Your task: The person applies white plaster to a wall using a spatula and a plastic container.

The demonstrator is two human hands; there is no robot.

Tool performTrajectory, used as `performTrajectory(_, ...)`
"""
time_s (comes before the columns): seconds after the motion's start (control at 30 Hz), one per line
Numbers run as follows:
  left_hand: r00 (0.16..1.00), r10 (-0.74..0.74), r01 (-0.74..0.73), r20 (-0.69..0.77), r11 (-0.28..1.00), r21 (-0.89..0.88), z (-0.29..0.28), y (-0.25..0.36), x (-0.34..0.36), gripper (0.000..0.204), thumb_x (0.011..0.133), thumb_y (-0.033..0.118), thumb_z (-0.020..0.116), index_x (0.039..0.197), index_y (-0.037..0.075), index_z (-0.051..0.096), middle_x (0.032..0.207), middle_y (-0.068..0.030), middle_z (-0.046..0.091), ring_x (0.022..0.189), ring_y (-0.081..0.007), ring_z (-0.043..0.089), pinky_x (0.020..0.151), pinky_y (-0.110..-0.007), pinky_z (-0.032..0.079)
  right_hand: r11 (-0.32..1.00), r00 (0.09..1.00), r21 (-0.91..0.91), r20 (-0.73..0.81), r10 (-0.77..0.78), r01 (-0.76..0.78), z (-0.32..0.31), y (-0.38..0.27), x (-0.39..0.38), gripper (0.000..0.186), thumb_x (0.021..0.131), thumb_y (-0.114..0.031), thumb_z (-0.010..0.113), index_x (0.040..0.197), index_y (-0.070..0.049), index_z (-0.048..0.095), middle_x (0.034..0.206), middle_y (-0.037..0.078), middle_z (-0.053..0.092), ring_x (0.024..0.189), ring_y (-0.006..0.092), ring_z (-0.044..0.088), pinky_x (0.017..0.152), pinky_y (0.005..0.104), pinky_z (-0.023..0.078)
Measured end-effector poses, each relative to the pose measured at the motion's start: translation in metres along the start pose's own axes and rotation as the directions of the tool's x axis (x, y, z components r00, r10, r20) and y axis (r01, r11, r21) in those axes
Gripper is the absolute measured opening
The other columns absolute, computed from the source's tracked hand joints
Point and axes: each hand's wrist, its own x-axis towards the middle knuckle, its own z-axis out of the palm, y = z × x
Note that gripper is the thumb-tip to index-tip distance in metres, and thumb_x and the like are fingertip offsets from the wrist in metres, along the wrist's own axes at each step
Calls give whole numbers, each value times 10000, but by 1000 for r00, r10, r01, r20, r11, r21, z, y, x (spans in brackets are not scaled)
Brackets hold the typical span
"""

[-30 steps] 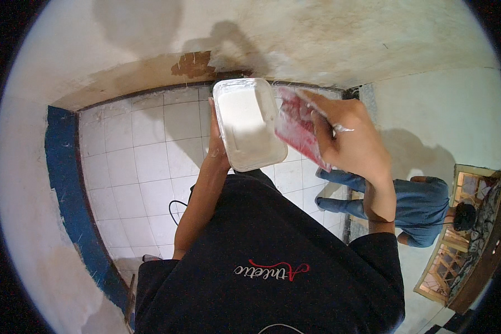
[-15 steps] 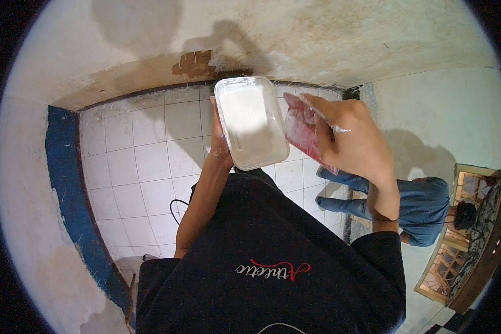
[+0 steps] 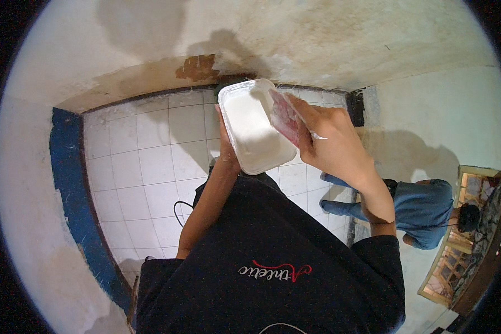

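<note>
My left hand (image 3: 226, 143) supports a white rectangular plastic tub (image 3: 245, 165) from its left side and below; most of the fingers are hidden behind it. Smooth white paste (image 3: 246, 119) lies inside. A flat red putty spreader (image 3: 286, 118), smeared with white, is pinched in my right hand (image 3: 334, 136). Its blade is over the tub's right rim; whether it touches the tub or the paste I cannot tell. A streak of white paste marks my right hand near the thumb.
Ahead stands a stained plaster wall (image 3: 328, 39) with a brown bare patch (image 3: 197, 68) low down. White floor tiles (image 3: 150, 167) lie below. A blue-painted strip (image 3: 75, 183) runs along the left wall. At the right, a person in blue (image 3: 423, 211) stands near a window frame (image 3: 451, 250).
My right hand has moved left with the spreader, from beside the tub to over its right rim. The tub has shifted slightly right and down in the picture.
</note>
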Motion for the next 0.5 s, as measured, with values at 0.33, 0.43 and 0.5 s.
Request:
performTrajectory(0.33, 988, 154, -156, 30, 986, 53, 3, -27, 6, 790, 939, 712, 196, 1470, 138, 303, 1379, -95, 477, 1224, -263, 523, 1020, -440, 458, 994, 991, -107, -129, -41, 28, 36, 12, -24, 539, 697, 6, 621, 1214, 105, 503, 696, 156, 581, 627, 315, 610, 545, 410, 510)
performTrajectory(0.43, 986, 161, -160, 47, 987, -29, 1, -35, 10, 796, 933, 721, 201, 1481, 152, 287, 1398, -87, 459, 1254, -259, 494, 1054, -435, 421, 997, 985, -76, -174, -8, -6, 60, 19, -29, 486, 731, 33, 616, 1203, 94, 515, 749, 178, 610, 656, 324, 626, 583, 411, 520)
performTrajectory(0.5, 984, 170, -165, 45, 980, -109, -5, -42, 13, 814, 920, 739, 210, 1487, 159, 284, 1423, -74, 434, 1282, -256, 462, 1082, -431, 387, 998, 978, -55, -209, -5, -7, 81, 20, -34, 460, 757, 63, 616, 1207, 84, 522, 784, 195, 626, 670, 329, 632, 615, 413, 526)
